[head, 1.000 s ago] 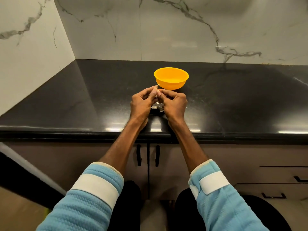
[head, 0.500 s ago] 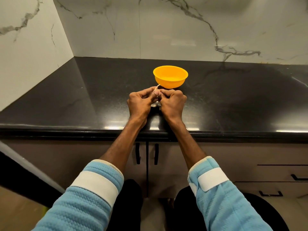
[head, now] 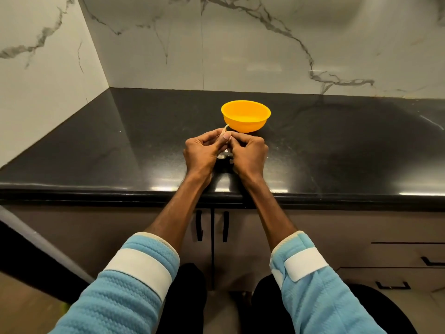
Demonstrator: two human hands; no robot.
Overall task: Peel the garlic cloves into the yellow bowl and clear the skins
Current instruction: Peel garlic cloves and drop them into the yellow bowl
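Observation:
The yellow bowl (head: 245, 118) stands on the black countertop (head: 120, 145), just beyond my hands. My left hand (head: 202, 151) and my right hand (head: 249, 153) are pressed together over the counter, fingers curled, both pinching a garlic clove (head: 224, 135) between their tips. A thin pale stem or strip of skin sticks up from the clove toward the bowl. Most of the clove is hidden by my fingers. A few pale bits of garlic skin (head: 225, 155) lie on the counter under my hands.
Marble walls close the counter at the back and on the left, meeting in a corner. The counter's front edge (head: 96, 191) runs below my wrists, with cabinet doors and drawers under it.
My hands have stayed joined on the clove in front of the bowl, with small finger shifts only. The view has tilted slightly.

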